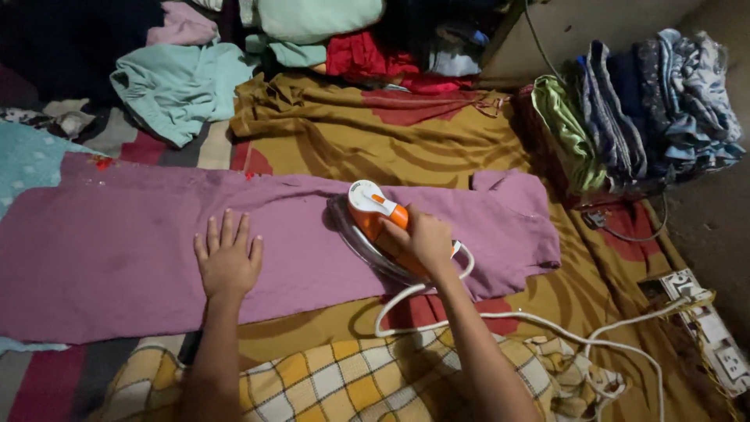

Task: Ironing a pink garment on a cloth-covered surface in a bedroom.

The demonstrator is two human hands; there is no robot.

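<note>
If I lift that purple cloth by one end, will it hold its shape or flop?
The purple cloth would probably flop: it lies thin and flat, with soft creases. It likely slides or bunches when pushed, which may be why the left hand presses it flat while the right hand holds the iron. It looks light.

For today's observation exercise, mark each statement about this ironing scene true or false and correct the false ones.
1. The right hand grips an orange and white iron. True.
2. The left hand is lifting a folded shirt. False: it lies flat, fingers spread, on the purple cloth.
3. The iron rests on the purple cloth. True.
4. The iron's cord is black. False: it is white and runs to a power strip at the right.
5. A stack of folded clothes sits at the upper right. True.
</note>
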